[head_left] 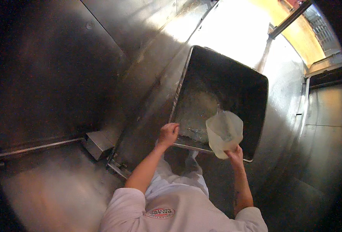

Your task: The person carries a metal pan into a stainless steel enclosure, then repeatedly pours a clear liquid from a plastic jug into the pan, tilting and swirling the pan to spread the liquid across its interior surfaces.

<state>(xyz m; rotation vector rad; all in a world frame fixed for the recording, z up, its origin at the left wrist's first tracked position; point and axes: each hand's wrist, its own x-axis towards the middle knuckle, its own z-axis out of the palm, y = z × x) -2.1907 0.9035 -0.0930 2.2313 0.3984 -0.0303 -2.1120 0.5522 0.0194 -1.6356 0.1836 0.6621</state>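
Apparently midway: liquid pools in the tub mid-frame, more seemingly left in the jug the right hand grips; the left hand clasps the tub's lower-left corner.

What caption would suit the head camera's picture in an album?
Right hand holding a translucent container over a dark tub, left hand at the tub's near left corner.

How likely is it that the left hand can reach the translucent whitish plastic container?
Probably yes: the left hand curls at the near left corner of the dark rectangular tub, and nothing visibly blocks its way to the container in the right hand.
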